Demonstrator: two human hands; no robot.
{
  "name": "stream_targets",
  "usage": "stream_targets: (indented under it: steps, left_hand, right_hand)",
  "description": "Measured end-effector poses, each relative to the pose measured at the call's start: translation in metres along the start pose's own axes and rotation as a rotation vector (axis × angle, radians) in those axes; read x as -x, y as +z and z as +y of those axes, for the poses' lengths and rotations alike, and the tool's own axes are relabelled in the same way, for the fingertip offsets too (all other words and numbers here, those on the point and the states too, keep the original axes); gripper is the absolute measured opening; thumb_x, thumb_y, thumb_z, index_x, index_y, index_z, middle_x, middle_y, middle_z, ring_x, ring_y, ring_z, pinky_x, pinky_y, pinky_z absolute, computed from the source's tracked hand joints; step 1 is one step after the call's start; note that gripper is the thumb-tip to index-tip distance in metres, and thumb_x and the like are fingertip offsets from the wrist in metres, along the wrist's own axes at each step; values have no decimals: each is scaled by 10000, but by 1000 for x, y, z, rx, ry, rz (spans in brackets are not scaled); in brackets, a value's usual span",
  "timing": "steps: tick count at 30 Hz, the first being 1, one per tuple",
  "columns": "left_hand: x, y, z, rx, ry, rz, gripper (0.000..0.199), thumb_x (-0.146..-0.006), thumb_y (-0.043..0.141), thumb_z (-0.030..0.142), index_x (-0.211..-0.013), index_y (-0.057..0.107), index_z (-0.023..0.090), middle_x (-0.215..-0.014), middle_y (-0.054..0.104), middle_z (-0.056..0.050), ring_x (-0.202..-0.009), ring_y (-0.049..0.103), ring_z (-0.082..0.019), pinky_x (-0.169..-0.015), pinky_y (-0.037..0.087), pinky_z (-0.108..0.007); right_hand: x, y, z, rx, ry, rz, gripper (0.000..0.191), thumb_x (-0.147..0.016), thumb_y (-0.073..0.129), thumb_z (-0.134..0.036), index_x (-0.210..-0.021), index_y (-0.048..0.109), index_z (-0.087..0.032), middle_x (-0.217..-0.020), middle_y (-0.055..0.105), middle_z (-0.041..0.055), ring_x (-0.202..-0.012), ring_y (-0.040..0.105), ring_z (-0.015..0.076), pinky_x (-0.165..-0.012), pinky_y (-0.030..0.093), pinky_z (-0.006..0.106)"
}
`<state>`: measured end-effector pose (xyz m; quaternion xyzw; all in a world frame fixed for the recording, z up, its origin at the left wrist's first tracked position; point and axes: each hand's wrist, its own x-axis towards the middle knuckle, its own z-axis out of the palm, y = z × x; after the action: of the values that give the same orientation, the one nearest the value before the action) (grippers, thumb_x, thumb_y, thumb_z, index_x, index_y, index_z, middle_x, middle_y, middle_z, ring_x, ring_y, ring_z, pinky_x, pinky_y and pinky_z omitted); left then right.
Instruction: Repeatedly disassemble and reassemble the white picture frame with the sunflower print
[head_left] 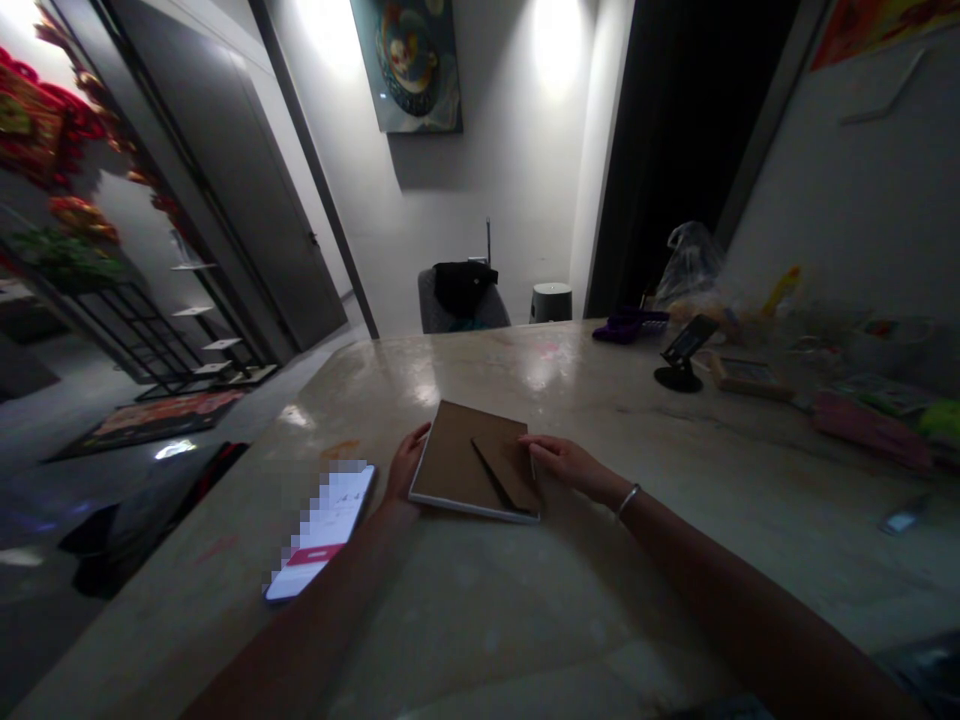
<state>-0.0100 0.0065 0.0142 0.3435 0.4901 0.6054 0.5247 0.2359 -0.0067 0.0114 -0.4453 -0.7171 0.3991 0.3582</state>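
A brown, flat, square board or pad with a white edge lies in the middle of the table, between my hands. On its face is a thin dark strip, slanting down to the lower right; whether it is an object or a slit I cannot tell. My left hand grips the board's left edge, its fingers partly hidden behind it. At the right edge, my right hand holds the board near the upper corner, fingers over the rim. A lit phone lies beside my left forearm.
The pale marble table extends around the board. At the right stand a black phone stand, a wooden frame, a purple item, a pink item and a plastic bag. A chair is beyond the far edge.
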Motion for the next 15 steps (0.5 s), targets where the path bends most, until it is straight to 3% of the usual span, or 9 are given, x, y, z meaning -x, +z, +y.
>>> stream_targets:
  steps: [5, 8, 10, 12, 15]
  left_hand:
    - [-4, 1, -13, -241, 123, -79, 365, -706, 532, 348, -992, 612, 135, -987, 656, -89, -974, 573, -253, -835, 442, -392]
    - [-3, 3, -23, -594, 323, -81, 384, -693, 538, 289, -1049, 592, 154, -1186, 555, -95, -1133, 465, -241, -976, 323, -398]
    - [-2, 6, -27, -858, 429, -142, 406, -678, 548, 248, -1075, 583, 169, -1260, 495, -84, -1208, 380, -235, -1031, 240, -398]
    - [-2, 7, -29, -1039, 457, -220, 421, -692, 532, 241, -1105, 566, 168, -1284, 472, -81, -1244, 325, -238, -1047, 203, -412]
    - [0, 7, -28, -1113, 431, -268, 444, -725, 502, 263, -1153, 531, 151, -1304, 449, -90, -1270, 276, -244, -1045, 196, -428]
  right_hand:
    - [-5, -1, 11, 107, -16, 90, 336, -825, 416, -336, -1060, 583, -163, -1093, 611, 84, -1025, 550, 197, -926, 388, 381]
    - [-3, 3, 12, 177, -25, 91, 363, -813, 444, -348, -1100, 555, -154, -1126, 588, 99, -1020, 548, 198, -905, 408, 371]
    - [2, 7, 9, 268, -63, 58, 409, -798, 475, -357, -1140, 529, -139, -1204, 533, 119, -1094, 499, 209, -950, 371, 375]
    - [6, 12, 5, 385, -114, 6, 446, -783, 503, -365, -1165, 518, -135, -1280, 462, 129, -1186, 411, 231, -1003, 306, 392]
    - [10, 16, 2, 494, -143, -44, 475, -776, 517, -370, -1193, 500, -143, -1331, 399, 133, -1248, 324, 252, -1026, 264, 421]
